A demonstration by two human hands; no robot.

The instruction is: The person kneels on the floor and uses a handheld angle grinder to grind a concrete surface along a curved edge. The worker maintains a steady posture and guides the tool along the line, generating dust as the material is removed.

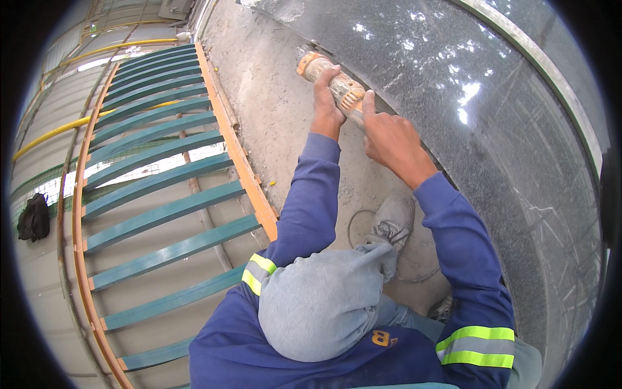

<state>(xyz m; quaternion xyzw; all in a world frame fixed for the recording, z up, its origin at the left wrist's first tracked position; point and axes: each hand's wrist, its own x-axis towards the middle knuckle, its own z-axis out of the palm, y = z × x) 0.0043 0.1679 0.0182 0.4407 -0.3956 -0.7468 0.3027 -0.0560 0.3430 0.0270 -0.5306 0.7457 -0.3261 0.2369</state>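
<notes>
Dusty floor (265,97) borders the dark polished slab (492,214) on its left. Just beside that slab's left edge is the orange power tool (345,91), its long axis roughly following the edge, head pointing away from the person. The left hand (328,109) grips the body nearer the head; the right hand (392,139) grasps the rear, nearer the slab. Head contact with the slab is unclear.

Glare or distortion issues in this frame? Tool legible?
Head view: white glare patches on the glossy dark-grey slab; head view: fisheye bows the orange-railed rack of teal slats, black corners; head view: dusty orange-and-beige cylindrical tool legible, front end indistinct.
</notes>
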